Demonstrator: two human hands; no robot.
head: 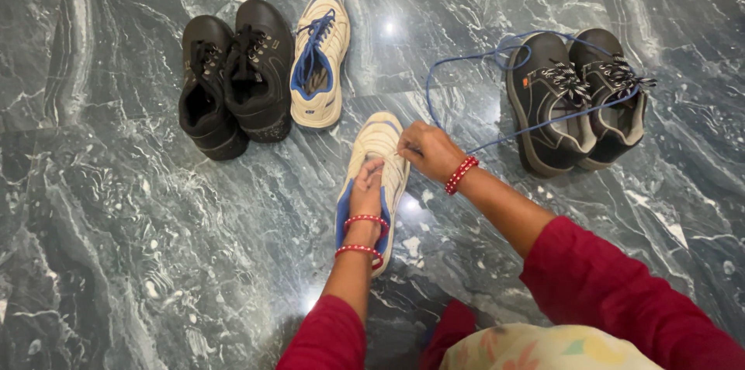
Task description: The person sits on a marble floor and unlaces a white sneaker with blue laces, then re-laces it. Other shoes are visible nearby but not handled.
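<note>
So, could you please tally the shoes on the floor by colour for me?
Black shoes: 4, a pair at left and a pair at right
White and blue shoes: 2, one laced, one under the hands
Total: 6

both arms wear long sleeves (613,292) of deep red cloth, pushed up short of the wrists. left hand (366,195): two red-and-white beaded bangles (363,235) on the wrist; right hand (429,150): doubled red-and-white beaded bangle (461,174). pale garment (543,348) with floral print in orange, green and yellow shows at the lower edge.
</note>
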